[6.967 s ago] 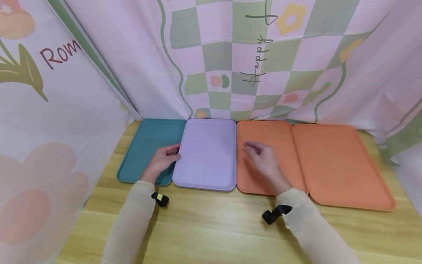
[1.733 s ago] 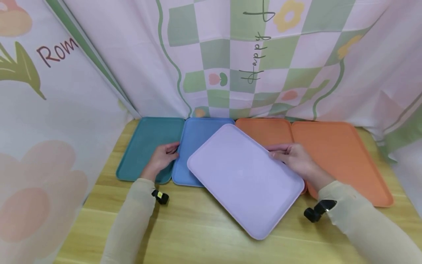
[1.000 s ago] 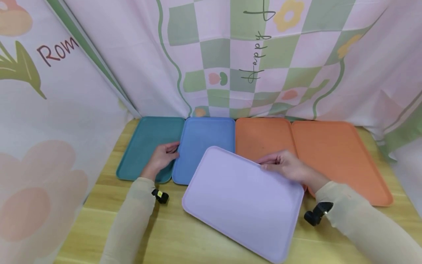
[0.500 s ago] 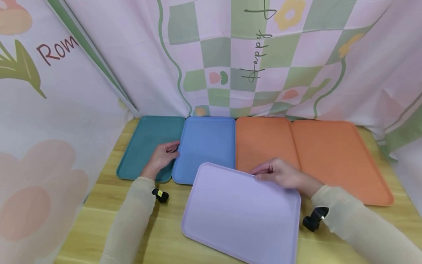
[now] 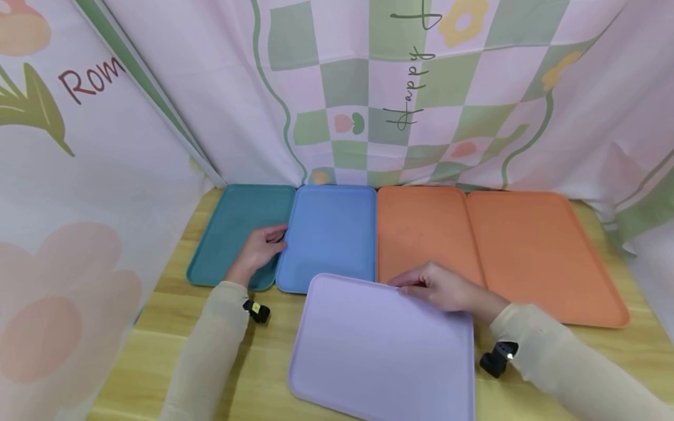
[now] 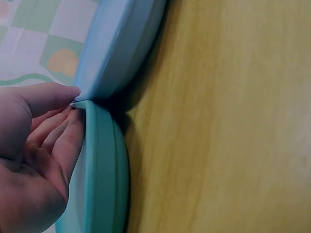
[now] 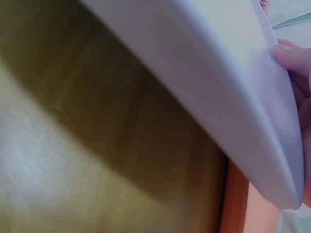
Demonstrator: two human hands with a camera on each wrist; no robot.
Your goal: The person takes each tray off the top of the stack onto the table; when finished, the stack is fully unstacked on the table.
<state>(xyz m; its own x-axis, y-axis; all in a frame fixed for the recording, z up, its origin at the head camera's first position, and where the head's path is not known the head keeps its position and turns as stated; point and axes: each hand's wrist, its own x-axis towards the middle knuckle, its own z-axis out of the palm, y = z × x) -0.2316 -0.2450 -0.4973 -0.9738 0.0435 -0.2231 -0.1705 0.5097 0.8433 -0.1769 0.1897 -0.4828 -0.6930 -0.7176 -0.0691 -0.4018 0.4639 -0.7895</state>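
Observation:
A lavender tray (image 5: 381,351) hangs over the front of the table, its near end cut off by the frame. My right hand (image 5: 434,286) pinches its far rim, thumb on top and fingers partly hidden behind. In the right wrist view the lavender tray (image 7: 233,92) is raised, with a shadow on the wood under it. My left hand (image 5: 258,251) lies over the teal tray (image 5: 231,219), its thumb and fingertips at the left rim of the blue tray (image 5: 334,234). Up close, the left hand (image 6: 39,145) has its fingertips bunched where both rims meet.
Two orange trays, a left one (image 5: 423,228) and a right one (image 5: 542,251), continue the row along the back. A patterned curtain (image 5: 342,82) hangs right behind them. Wooden table (image 5: 253,374) shows in front of the row.
My right hand has lifted the lavender tray off the blue one, turned it and brought it towards the front, uncovering the blue tray. My left hand has stayed at the same rim.

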